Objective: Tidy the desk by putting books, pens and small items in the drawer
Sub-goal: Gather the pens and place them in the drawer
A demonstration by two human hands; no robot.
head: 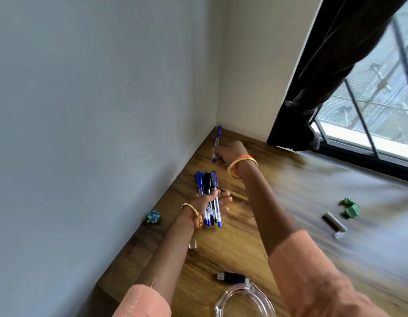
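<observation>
My left hand (208, 201) grips a bundle of several blue and black pens (208, 191) above the wooden desk (232, 243), palm up, caps pointing away from me. Farther back, near the wall corner, my right hand (229, 152) pinches a single blue pen (217, 143) and holds it nearly upright, its lower tip close to the desk. No drawer shows in the head view.
A crumpled blue paper (153, 216) lies by the wall. Crumpled green paper (349, 208) and a metallic stapler-like item (334, 224) lie at right. A black USB stick (231, 277) and a clear glass jug (244, 303) sit near me. A dark curtain (324, 76) hangs by the window.
</observation>
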